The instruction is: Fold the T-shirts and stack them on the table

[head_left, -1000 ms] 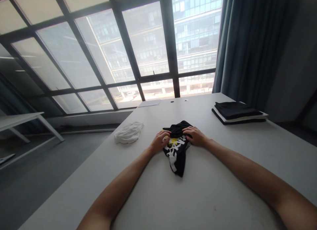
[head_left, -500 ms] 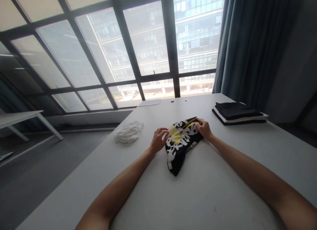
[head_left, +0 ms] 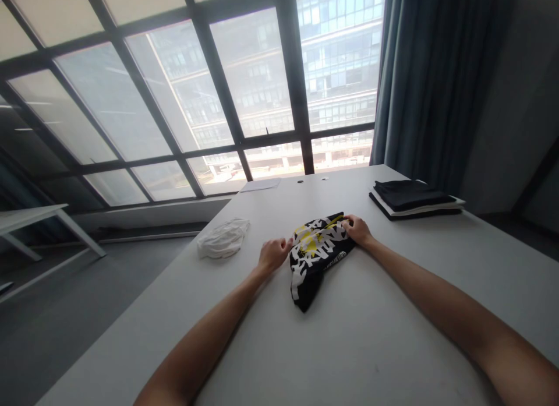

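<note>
A black garment [head_left: 313, 259] with bold white and yellow print lies bunched on the white table [head_left: 279, 348]. One dark end of it points down toward me. At its upper left edge, my left hand [head_left: 274, 254] is closed, fingers curled in and pinching the cloth by the thumb. My right hand [head_left: 358, 229] grips the upper right corner, thumb on top and the other fingers partly hidden. Left of my left hand lies a crumpled white cloth [head_left: 223, 238], apart from it.
A stack of folded black and white clothes [head_left: 413, 197] sits at the table's right rear. Flat white paper [head_left: 261, 185] lies by the far edge. Another white table [head_left: 32, 218] stands to the left across the grey floor. Windows and a dark curtain [head_left: 430, 80] rise behind.
My left hand's fingers have curled from loosely spread to closed at the garment's left edge. My right hand stays on the upper right corner. The whole view has shifted slightly.
</note>
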Available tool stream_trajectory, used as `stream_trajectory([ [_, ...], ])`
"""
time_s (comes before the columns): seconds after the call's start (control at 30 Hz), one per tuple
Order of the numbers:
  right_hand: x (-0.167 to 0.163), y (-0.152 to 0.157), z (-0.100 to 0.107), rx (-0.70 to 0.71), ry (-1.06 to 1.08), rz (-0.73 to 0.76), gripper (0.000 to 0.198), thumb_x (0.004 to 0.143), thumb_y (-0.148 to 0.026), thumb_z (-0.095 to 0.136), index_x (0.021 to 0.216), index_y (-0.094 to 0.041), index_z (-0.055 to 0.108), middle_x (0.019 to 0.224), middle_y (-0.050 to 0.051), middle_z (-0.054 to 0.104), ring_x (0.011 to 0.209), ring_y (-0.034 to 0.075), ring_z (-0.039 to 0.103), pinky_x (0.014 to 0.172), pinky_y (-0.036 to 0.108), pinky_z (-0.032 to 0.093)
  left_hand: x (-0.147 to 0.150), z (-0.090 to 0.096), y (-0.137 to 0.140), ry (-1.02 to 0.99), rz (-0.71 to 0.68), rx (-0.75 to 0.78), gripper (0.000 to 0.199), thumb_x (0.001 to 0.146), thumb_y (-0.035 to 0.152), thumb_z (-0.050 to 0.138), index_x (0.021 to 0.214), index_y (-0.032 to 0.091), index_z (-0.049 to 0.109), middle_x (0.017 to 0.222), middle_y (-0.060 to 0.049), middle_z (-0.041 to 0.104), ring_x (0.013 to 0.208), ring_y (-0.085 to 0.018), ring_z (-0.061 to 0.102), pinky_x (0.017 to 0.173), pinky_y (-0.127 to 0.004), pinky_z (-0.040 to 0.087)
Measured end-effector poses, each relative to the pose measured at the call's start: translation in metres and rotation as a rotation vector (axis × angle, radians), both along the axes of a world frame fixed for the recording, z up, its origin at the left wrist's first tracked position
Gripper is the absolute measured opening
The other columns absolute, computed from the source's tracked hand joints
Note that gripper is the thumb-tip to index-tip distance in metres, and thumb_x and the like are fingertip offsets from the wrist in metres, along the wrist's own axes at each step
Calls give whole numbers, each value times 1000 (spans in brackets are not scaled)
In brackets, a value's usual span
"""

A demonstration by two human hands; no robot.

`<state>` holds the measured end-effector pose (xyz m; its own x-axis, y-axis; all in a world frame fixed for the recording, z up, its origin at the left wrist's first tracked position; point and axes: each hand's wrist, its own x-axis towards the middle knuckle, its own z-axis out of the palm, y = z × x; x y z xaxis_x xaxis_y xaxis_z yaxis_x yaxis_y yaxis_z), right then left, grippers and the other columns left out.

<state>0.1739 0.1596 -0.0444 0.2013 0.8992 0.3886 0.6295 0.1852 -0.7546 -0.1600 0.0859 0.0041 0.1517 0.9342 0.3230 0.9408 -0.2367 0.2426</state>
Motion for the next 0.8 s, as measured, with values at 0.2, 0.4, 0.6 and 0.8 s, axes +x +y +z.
stream_trajectory([
  [0.2,0,-2,1,86,-5,90,37,82,-29,60,114,-17,74,112,12,77,103,25,71,95,36,53,13,3,-12,56,-138,-130,66,99,65,40,55,21,62,54,-3,59,57,-18,56,63,-29,31],
  [0.4,-1,-3,1,128,8,115,37,81,-23,59,114,-19,75,114,11,78,108,28,71,101,42,52,18,-7,-11,-114,-340,1,46,104,44,36,76,23,65,75,-2,67,72,-19,62,72,-29,43],
  [0.6,1,-2,2,184,66,90,35,82,-22,56,110,-19,76,111,10,78,105,26,72,99,40,54,13,-15,-2,-432,-390,-54,38,101,52,47,106,23,70,95,-3,73,91,-21,67,85,-32,52],
  [0.8,-4,-6,10,277,160,158,35,83,-26,54,109,-17,75,111,11,78,105,26,71,99,41,54,18,-8,-6,-879,-431,-369,64,88,65,65,134,19,58,106,-7,78,94,-24,73,82,-34,59],
])
